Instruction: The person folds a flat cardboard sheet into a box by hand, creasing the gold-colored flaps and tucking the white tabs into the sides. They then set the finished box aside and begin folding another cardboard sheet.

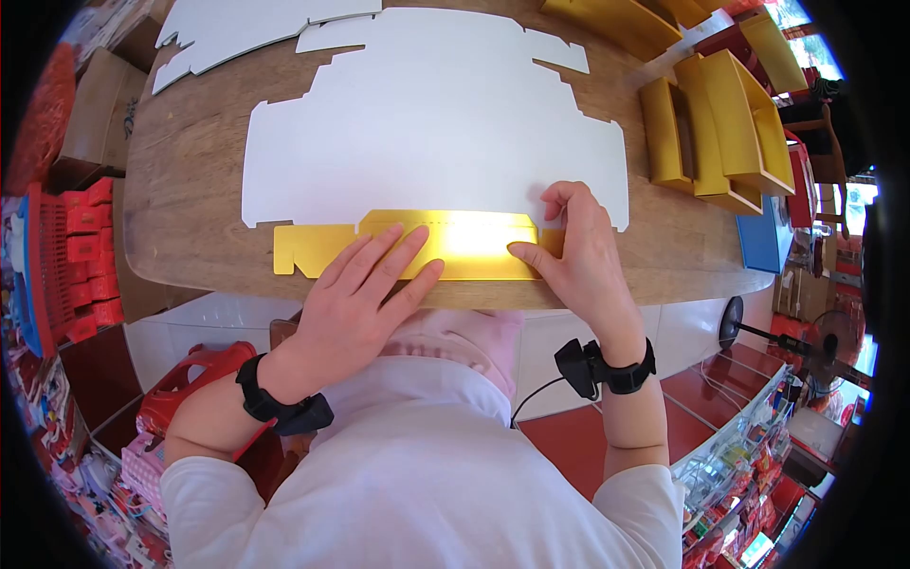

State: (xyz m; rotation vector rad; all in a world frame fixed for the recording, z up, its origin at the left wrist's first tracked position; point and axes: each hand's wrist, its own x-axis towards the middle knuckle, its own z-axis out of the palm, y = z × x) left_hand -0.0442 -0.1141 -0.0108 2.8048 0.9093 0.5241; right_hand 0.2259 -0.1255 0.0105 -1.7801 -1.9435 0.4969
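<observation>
A large die-cut cardboard box blank (427, 142) lies white side up on the wooden table in front of me. Its near edge is folded over, showing a shiny gold flap (474, 248) with a crease line and notched ends. My left hand (365, 289) rests on the left half of this flap, fingers stretched out flat. At the flap's right end, my right hand (578, 251) has its thumb on the gold face and its index finger curled, gripping the end tab between them. The other right fingers are partly hidden behind the hand.
More white blanks (256, 33) are stacked at the table's far left. Folded gold boxes (720, 123) stand at the right, beside a blue box (766, 237). A cardboard carton (100, 119) and a basket of red packets (57, 256) are left of the table (185, 190).
</observation>
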